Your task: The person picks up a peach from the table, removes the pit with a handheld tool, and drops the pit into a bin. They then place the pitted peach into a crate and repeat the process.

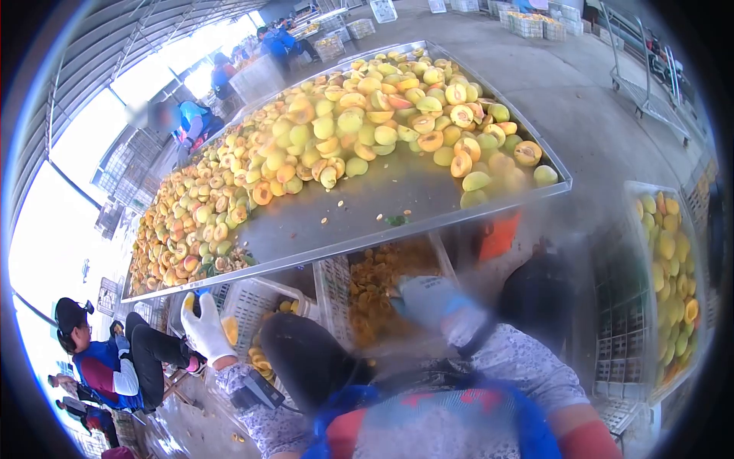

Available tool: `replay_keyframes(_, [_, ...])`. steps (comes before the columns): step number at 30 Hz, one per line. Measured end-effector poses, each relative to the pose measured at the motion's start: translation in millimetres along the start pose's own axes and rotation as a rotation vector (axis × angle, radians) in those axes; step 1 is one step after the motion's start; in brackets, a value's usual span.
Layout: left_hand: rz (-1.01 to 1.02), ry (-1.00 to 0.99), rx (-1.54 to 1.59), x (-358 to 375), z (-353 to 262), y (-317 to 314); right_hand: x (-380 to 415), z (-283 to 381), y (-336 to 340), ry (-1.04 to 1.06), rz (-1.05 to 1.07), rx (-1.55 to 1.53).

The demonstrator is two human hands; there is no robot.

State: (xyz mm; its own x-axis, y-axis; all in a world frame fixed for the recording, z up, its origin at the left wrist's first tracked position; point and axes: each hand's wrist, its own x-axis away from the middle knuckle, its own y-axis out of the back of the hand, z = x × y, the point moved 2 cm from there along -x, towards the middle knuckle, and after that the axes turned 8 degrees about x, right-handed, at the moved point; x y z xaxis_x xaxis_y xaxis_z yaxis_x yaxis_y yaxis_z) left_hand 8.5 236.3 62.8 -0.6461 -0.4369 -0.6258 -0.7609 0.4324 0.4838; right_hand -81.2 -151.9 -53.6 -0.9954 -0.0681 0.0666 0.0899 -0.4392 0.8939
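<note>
My left hand (pixel 205 327) wears a white glove with yellowed fingertips. It is just below the near rim of a metal table, with thumb and a finger spread in a V. A yellow peach half (pixel 230 330) shows right beside its palm, over a white crate (pixel 243 302) with more yellow fruit inside. My right hand (pixel 430 300), in a grey glove and smeared by motion, hovers over another white crate (pixel 333 300) full of brownish-orange fruit scraps (pixel 378 277). I cannot tell what its fingers hold. Halved and whole peaches (pixel 336 126) are heaped on the metal table (pixel 344 218).
A tall crate of peaches (pixel 667 268) stands at my right. Under the table is an orange container (pixel 500 235). A seated person (pixel 103 359) is at the left, and another person (pixel 195 122) works beyond the table. A metal trolley (pixel 646 99) stands at the back right.
</note>
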Motion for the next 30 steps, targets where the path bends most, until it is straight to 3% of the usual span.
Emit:
replay_keyframes(1, [0.001, 0.102, 0.144, -1, -7, 3, 0, 8, 14, 0.038, -0.041, -0.022])
replay_keyframes(4, [0.216, -0.111, 0.521, -2, -65, -39, -12, 21, 33, 0.174, -0.116, -0.106])
replay_keyframes(6, [0.399, -0.367, 0.542, -7, -97, -102, -20, 22, 47, 0.192, -0.071, -0.108])
replay_keyframes(8, [0.542, -0.304, 0.447, -3, -151, -149, -28, 11, 54, 0.226, -0.068, -0.103])
replay_keyframes(12, [0.650, -0.442, 0.376, -48, -234, -236, -19, -13, 82, 0.192, 0.003, -0.175])
replay_keyframes(13, [0.750, -0.348, 0.450, -62, -250, -257, -17, -18, 85, 0.191, -0.043, -0.243])
replay_keyframes(14, [0.827, -0.438, 0.551, -86, -249, -304, -17, -21, 84, 0.193, -0.087, -0.313])
replay_keyframes(15, [0.816, -0.520, 0.428, -123, -231, -375, -19, -25, 77, 0.197, -0.185, -0.231])
replay_keyframes(16, [0.806, -0.532, 0.329, -131, -241, -400, -21, -33, 61, 0.198, -0.338, -0.220])
replay_keyframes(19, [0.845, -0.486, 0.186, -136, -302, -416, -18, -43, 93, 0.169, -0.297, -0.288])
replay_keyframes(20, [0.952, -0.490, 0.263, -141, -300, -447, -19, -45, 97, 0.133, -0.286, -0.317])
replay_keyframes(22, [1.170, -0.502, 0.066, -132, -315, -473, -21, -46, 110, 0.076, -0.225, -0.443])
replay_keyframes(23, [1.114, -0.417, 0.182, -136, -308, -512, -23, -44, 119, 0.054, -0.183, -0.538])
replay_keyframes(27, [1.055, -0.675, 0.055, -106, -322, -465, -36, -41, 122, 0.070, -0.202, -0.623])
replay_keyframes(30, [1.249, -0.631, 0.013, -74, -325, -420, -44, -33, 128, 0.110, -0.166, -0.475])
